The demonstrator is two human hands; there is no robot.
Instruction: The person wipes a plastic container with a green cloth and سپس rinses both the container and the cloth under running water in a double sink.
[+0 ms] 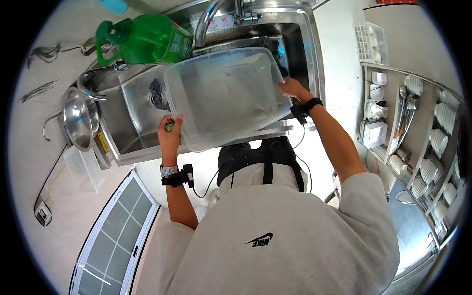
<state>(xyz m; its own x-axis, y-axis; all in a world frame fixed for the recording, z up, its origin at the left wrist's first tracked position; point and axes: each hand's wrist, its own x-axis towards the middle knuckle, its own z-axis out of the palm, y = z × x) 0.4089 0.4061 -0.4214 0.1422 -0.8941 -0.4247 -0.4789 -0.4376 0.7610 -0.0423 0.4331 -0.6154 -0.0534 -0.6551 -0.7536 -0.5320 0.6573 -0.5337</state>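
Note:
A large clear plastic storage bin is held tilted over the front of a stainless steel double sink. Its cloudy inside faces up towards me. On its right rim my right hand is closed, thumb and fingers gripping the edge. My left hand is at the bin's left rim, with the thumb against it. In that hand is a small green-yellow thing, perhaps a scrubbing pad, mostly covered by the fingers. A dark grey cloth lies in the left basin, just left of the bin.
A green plastic jug lies behind the left basin, near curved faucets. Left of the sink is a steel bowl above a white plastic basket. Shelves of stacked white dishes stand at right. Cables hang from my wrist devices.

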